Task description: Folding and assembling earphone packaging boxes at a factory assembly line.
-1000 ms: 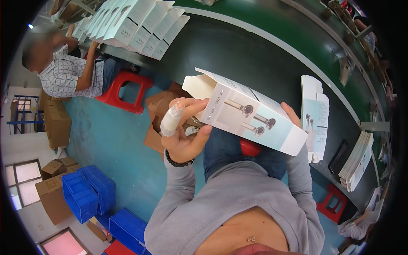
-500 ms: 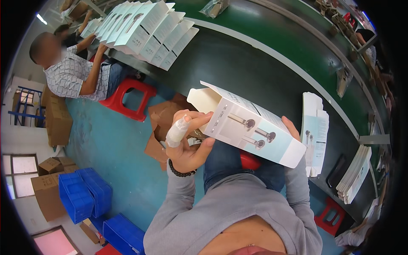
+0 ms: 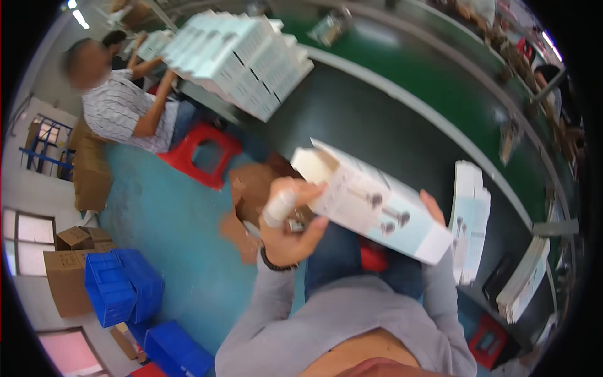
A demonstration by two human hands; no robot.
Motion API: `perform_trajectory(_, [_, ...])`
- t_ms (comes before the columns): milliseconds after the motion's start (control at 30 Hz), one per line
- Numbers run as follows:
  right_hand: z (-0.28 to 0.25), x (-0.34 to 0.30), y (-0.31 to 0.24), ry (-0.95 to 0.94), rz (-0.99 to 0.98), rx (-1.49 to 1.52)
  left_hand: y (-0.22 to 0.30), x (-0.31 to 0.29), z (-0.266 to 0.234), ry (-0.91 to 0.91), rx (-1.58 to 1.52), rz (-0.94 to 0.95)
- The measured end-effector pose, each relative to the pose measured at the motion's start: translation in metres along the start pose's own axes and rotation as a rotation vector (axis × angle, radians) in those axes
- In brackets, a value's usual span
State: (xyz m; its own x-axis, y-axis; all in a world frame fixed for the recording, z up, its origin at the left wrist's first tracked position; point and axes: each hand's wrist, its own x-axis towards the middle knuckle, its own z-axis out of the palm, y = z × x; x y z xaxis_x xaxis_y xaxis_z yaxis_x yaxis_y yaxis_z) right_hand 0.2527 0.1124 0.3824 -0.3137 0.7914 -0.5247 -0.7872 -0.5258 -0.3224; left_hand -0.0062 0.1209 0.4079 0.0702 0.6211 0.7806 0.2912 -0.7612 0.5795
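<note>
A white and pale-blue printed carton [image 3: 383,210] is held tilted in front of me, its left end open with flaps sticking out. My left hand [image 3: 287,223], with a white wrap on one finger and a dark beaded bracelet at the wrist, grips the lower edge by that open end. Behind the closed right end, my right hand [image 3: 431,206] supports the carton; only some of its fingers show past the far edge, the rest being hidden. To the right on the dark table lie flat, folded cartons [image 3: 468,223] of the same print.
Finished-looking cartons [image 3: 242,63] are stacked at the far left of the table [image 3: 352,100], where a co-worker [image 3: 129,110] sits by a red stool [image 3: 204,154]. More flat cartons [image 3: 524,283] lie at right beside a black object [image 3: 499,276]. An opened brown box [image 3: 248,188] and blue bins [image 3: 122,286] stand on the floor.
The whole view has shifted slightly and blurred, so the surroundings sit lower and the left side further right. Both hands keep the carton in nearly the same pose.
</note>
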Motion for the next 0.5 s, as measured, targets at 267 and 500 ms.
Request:
perform_trajectory(267, [-0.056, 0.028, 0.013, -0.23, -0.233, -0.717, -0.028, -0.053, 0.001, 0.07, -0.14, -0.333])
perform_trajectory(500, [-0.01, 0.042, 0.058, -0.397, -0.082, -1.348, -0.058, -0.099, -0.01, 0.389, -0.232, -0.637])
